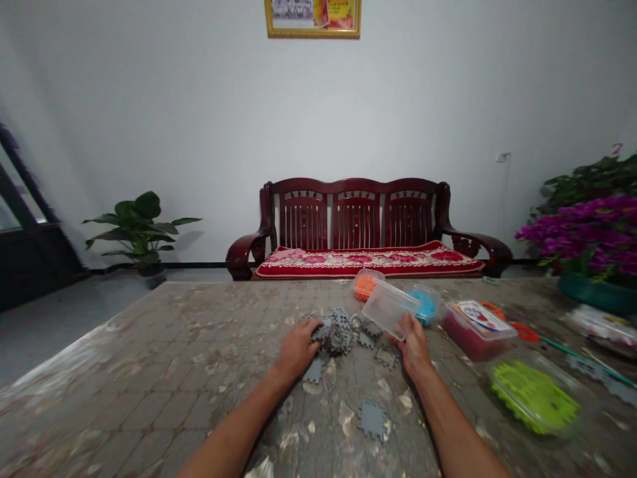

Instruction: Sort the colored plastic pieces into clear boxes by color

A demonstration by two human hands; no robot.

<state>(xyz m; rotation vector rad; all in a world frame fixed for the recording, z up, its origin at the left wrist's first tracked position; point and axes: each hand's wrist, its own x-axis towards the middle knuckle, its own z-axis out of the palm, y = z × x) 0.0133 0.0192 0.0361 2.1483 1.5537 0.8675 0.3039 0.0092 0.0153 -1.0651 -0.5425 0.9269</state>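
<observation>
My right hand [414,344] grips the lower right edge of a clear plastic box [391,305], which is tilted above the table. My left hand [297,346] curls its fingers round the left side of a heap of grey interlocking pieces [337,335]; which pieces it grasps is partly hidden. Flat pieces of the same kind lie round the heap. One grey square piece [372,419] sits apart, nearer to me, and another grey piece [313,370] lies just below my left hand.
Behind the held box stand tubs of orange pieces [365,287] and blue pieces [426,305]. To the right are a red-filled box [478,332], a tub of green pieces [535,398] and a flower pot [597,294]. A wooden bench [355,222] stands beyond the patterned table [164,372].
</observation>
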